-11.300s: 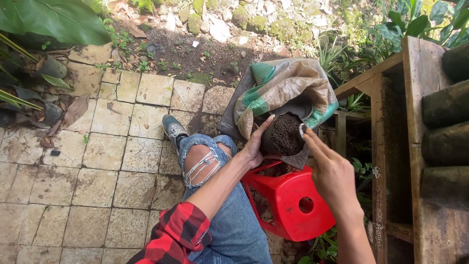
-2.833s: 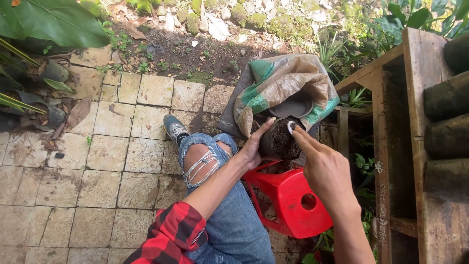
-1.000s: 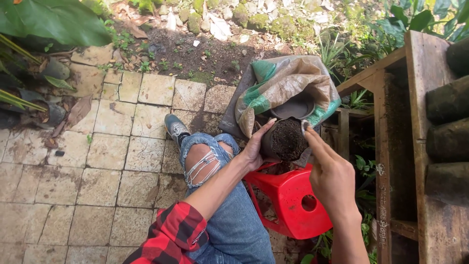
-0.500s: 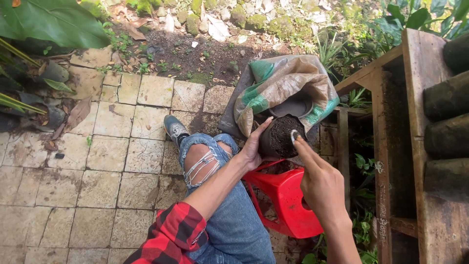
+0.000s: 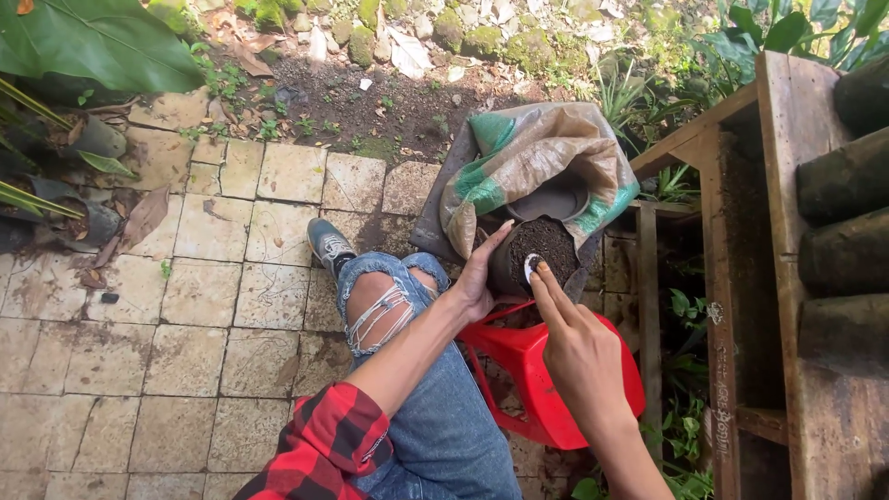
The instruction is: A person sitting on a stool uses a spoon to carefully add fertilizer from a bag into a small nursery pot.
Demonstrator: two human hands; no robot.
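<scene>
Two fingertips (image 5: pixel 539 274) hide something pale (unclear) over the pot (image 5: pixel 540 256).

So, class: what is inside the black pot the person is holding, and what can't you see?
The black pot is filled to the rim with dark soil. The right hand holds a small white object over it. Anything beneath the soil surface is hidden.

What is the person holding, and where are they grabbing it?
The left hand holds a black pot of soil by its side wall. The right hand pinches a small white thing at its fingertips above the soil.
</scene>
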